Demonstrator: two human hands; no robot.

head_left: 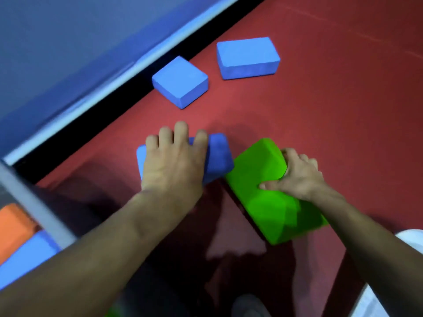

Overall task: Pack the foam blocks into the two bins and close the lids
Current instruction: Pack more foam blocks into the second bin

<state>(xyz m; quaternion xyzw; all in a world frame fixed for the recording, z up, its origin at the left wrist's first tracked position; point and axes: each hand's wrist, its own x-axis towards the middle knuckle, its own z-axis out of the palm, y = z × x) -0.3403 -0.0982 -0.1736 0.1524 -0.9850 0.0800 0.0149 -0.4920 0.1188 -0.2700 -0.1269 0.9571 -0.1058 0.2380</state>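
On the red carpeted floor [320,110], the left hand [171,165] grips a dark blue rectangular foam block [217,156] mid-frame while the right hand [297,177] clasps a bright green rectangular foam block [263,197].

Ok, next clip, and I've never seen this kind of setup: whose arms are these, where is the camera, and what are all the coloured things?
There is no machine here. A person wears one wide-angle camera on the head, looking down at their own bare arms, so this single picture is their view.

The left hand grips a blue foam block on the red floor. The right hand grips a green foam block, which looks tilted. The two blocks sit close together at one corner.

Two more light blue blocks lie loose farther away. At the lower left, an orange block and another blue one show behind a pale edge, possibly a bin; blur makes that uncertain.
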